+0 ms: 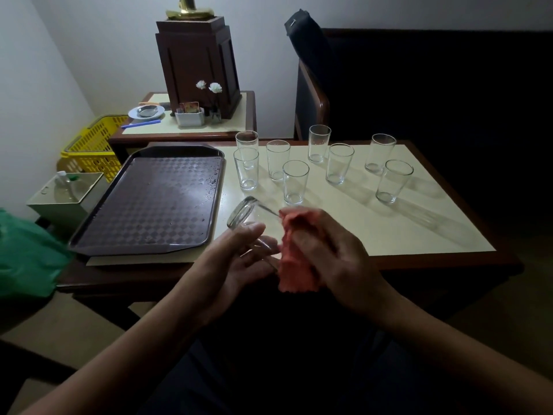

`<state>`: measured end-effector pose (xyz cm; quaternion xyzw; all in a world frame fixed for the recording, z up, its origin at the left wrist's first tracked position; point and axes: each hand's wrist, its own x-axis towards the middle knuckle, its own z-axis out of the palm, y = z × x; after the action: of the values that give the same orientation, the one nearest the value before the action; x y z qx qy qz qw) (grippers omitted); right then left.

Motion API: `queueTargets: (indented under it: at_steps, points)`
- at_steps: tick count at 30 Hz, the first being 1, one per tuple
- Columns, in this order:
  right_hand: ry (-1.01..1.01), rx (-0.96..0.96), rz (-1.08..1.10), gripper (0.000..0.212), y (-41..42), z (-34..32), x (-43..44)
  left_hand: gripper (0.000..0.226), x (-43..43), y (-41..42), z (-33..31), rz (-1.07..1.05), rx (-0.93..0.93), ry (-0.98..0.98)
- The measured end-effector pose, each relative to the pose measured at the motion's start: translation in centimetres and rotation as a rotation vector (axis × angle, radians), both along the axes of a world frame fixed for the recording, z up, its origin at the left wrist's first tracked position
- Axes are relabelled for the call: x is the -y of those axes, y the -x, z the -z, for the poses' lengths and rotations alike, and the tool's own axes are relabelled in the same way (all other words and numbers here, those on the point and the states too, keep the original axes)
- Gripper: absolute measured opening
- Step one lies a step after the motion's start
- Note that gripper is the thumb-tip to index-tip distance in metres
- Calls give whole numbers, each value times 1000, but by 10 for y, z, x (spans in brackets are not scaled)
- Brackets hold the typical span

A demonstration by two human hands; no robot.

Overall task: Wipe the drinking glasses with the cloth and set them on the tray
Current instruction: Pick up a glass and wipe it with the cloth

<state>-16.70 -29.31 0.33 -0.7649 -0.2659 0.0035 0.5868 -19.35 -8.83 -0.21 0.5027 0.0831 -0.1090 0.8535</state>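
Note:
My left hand holds a clear drinking glass on its side, base pointing up and left, above the table's near edge. My right hand grips a pink-orange cloth against the glass's open end. Part of the glass is hidden by the cloth and fingers. Several more clear glasses stand upright on the cream tabletop beyond my hands. A dark brown tray with a checker pattern lies at the left of the table, with nothing on it but a few water drops.
Behind the table is a side table with a dark wooden lamp base, a small plate, a white holder and flowers. A yellow basket and a pale box sit left. A dark chair stands at the back right.

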Motion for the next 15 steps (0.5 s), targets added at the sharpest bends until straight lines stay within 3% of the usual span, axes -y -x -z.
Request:
queueTargets:
  at_steps: [2, 4, 8, 11, 13, 15]
  points:
    - [-290, -577, -70, 27, -2, -4, -4, 64, 1, -1, 0, -1, 24, 12]
    - [-376, -770, -36, 29, -5, 0, -6, 61, 5, -1, 1, -2, 4, 48]
    - [-653, -894, 245, 28, -18, -2, -4, 58, 10, 3, -4, 24, -161, 155]
    - [-723, -905, 316, 30, -26, 1, 3, 67, 8, 4, -7, 93, -175, 161]
    - [-692, -903, 279, 35, -28, 4, 4, 76, 4, 4, -7, 201, -122, 31]
    - [-618, -904, 150, 44, -26, 2, 4, 92, -4, 4, -11, 329, -29, -280]
